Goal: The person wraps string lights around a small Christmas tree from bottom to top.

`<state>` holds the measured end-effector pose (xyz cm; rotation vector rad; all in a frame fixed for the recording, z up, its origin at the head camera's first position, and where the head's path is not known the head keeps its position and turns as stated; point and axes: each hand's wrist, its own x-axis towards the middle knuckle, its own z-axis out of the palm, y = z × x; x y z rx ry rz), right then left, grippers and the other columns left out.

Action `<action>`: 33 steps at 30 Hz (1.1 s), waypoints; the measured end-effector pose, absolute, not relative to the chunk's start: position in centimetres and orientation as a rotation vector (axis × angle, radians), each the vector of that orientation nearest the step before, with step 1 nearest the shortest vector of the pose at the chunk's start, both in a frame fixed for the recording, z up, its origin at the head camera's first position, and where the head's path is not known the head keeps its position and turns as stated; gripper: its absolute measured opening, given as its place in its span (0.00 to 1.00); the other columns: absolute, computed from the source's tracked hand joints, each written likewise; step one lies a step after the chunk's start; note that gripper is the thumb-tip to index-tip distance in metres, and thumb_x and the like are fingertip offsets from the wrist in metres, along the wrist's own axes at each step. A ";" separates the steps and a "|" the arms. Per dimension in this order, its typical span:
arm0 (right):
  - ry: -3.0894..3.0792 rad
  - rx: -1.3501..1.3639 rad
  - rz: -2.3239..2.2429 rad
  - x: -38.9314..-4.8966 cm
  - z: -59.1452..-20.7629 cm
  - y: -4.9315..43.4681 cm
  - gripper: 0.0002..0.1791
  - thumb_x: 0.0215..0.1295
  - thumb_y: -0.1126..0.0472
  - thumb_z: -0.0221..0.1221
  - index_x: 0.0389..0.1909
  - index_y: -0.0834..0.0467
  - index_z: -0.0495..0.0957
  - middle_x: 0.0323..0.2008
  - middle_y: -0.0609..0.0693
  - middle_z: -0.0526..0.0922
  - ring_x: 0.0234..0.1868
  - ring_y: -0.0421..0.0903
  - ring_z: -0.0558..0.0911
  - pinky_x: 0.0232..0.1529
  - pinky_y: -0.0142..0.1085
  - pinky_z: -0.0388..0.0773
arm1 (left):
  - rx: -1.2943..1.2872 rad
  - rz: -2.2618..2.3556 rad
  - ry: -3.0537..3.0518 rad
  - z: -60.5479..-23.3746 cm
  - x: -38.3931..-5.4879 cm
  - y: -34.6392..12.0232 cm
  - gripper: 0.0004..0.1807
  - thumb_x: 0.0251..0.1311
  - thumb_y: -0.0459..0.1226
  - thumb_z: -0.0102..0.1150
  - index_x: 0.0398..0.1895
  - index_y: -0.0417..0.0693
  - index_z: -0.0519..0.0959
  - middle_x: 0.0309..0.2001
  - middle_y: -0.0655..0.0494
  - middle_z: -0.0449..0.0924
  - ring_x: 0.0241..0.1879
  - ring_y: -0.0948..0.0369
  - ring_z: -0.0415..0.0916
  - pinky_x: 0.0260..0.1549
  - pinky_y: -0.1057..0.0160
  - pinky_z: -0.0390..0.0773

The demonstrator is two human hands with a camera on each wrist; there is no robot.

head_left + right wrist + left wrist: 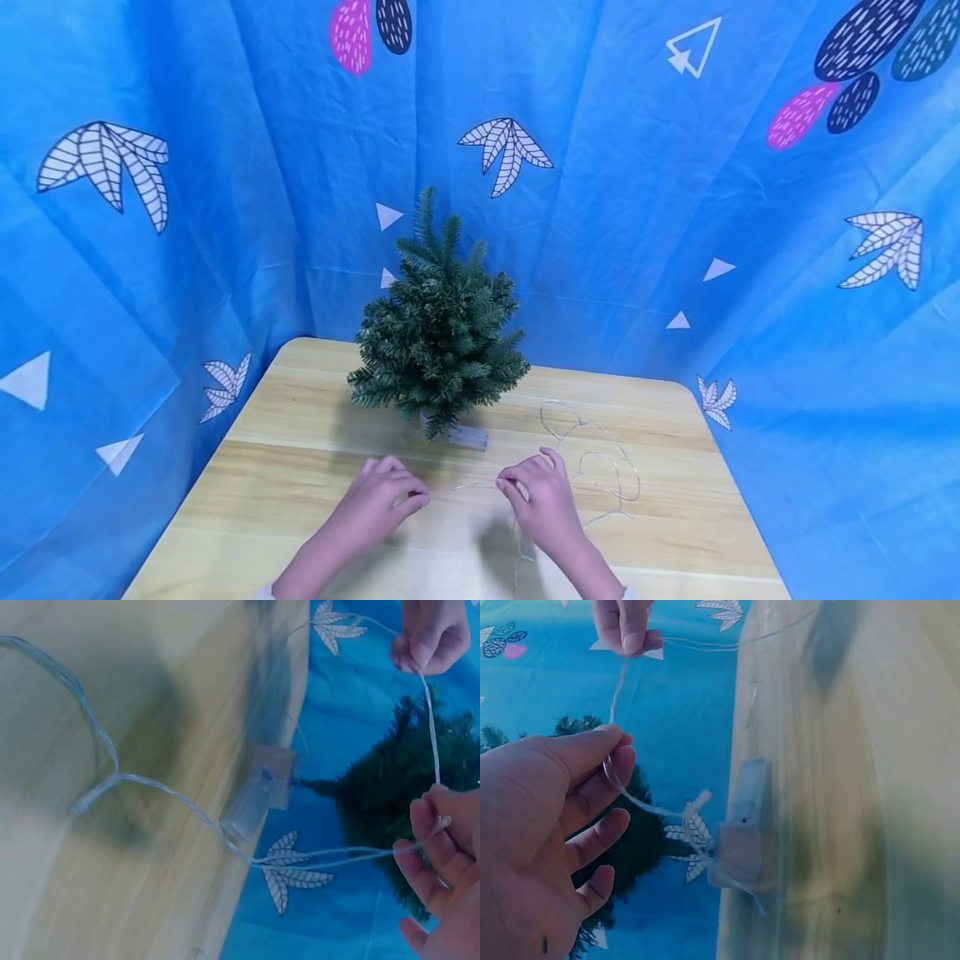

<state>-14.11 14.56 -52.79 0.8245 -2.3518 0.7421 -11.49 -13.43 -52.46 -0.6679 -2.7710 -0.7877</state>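
A thin clear-wired string light point(468, 485) is stretched between my two hands, in front of the small artificial Christmas tree. My left hand point(386, 497) pinches the strand between thumb and forefinger; in the left wrist view its other fingers point(596, 840) are spread loosely. My right hand point(542, 497) pinches the same string light a short way to the right. Small clear bulbs show along the wire, one of them point(90, 796) hanging off a loop in the right wrist view. The green tree point(442, 333) stands upright just beyond both hands.
The tree's base is a light wooden block point(736, 855), with a clear box-like piece point(468, 437) beside it. More of the wire point(618, 475) lies in loose loops on the wooden table point(300, 467), right of the tree. A patterned blue curtain point(600, 208) surrounds the table's back and sides.
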 end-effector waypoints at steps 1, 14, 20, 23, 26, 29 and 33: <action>-2.360 0.834 0.754 -14.1 -52.7 14.4 0.03 0.59 0.58 0.70 0.32 0.51 0.85 0.29 0.37 0.85 0.36 0.34 0.81 0.64 0.57 0.65 | -0.667 -0.775 -2.767 -52.3 -11.5 -13.4 0.04 0.62 0.47 0.67 0.38 0.67 0.87 0.37 0.83 0.82 0.42 0.74 0.68 0.49 0.58 0.67; -2.294 1.067 0.751 -14.2 -50.8 12.0 0.05 0.67 0.54 0.64 0.33 0.48 0.86 0.29 0.37 0.85 0.34 0.33 0.79 0.60 0.54 0.70 | -0.734 -0.758 -2.772 -50.1 -12.0 -12.5 0.05 0.64 0.49 0.65 0.39 0.66 0.88 0.36 0.80 0.83 0.42 0.72 0.68 0.49 0.58 0.68; -2.250 0.994 0.712 -15.1 -49.6 12.9 0.05 0.66 0.55 0.65 0.32 0.51 0.87 0.26 0.38 0.84 0.31 0.35 0.80 0.60 0.52 0.70 | -0.665 -0.809 -2.787 -49.9 -12.1 -14.2 0.04 0.61 0.49 0.67 0.38 0.69 0.87 0.35 0.84 0.80 0.43 0.72 0.68 0.52 0.55 0.67; -2.242 0.974 0.708 -15.6 -49.1 13.3 0.03 0.64 0.58 0.67 0.32 0.51 0.87 0.26 0.39 0.85 0.31 0.36 0.80 0.60 0.51 0.69 | -0.634 -0.830 -2.782 -49.9 -12.2 -15.0 0.03 0.60 0.49 0.68 0.37 0.72 0.86 0.35 0.87 0.79 0.43 0.73 0.67 0.52 0.54 0.66; -2.235 0.945 0.703 -16.0 -48.7 13.5 0.02 0.58 0.61 0.70 0.32 0.52 0.87 0.26 0.40 0.85 0.31 0.36 0.81 0.59 0.50 0.70 | -0.619 -0.837 -2.766 -49.8 -12.4 -15.7 0.03 0.59 0.48 0.69 0.36 0.72 0.86 0.34 0.87 0.79 0.43 0.73 0.67 0.52 0.53 0.66; -2.220 0.904 0.720 -16.4 -48.1 13.7 0.04 0.55 0.63 0.71 0.32 0.54 0.87 0.26 0.42 0.86 0.31 0.38 0.82 0.59 0.52 0.71 | -0.576 -0.823 -2.755 -49.6 -12.6 -16.5 0.04 0.58 0.47 0.71 0.36 0.69 0.87 0.34 0.85 0.80 0.43 0.71 0.69 0.53 0.53 0.67; -2.183 0.872 0.741 -16.9 -47.3 14.0 0.04 0.55 0.64 0.71 0.32 0.55 0.87 0.27 0.44 0.87 0.32 0.41 0.82 0.57 0.54 0.72 | -0.489 -0.784 -2.731 -49.3 -12.9 -18.0 0.06 0.56 0.46 0.72 0.37 0.64 0.88 0.35 0.79 0.83 0.44 0.68 0.70 0.52 0.54 0.67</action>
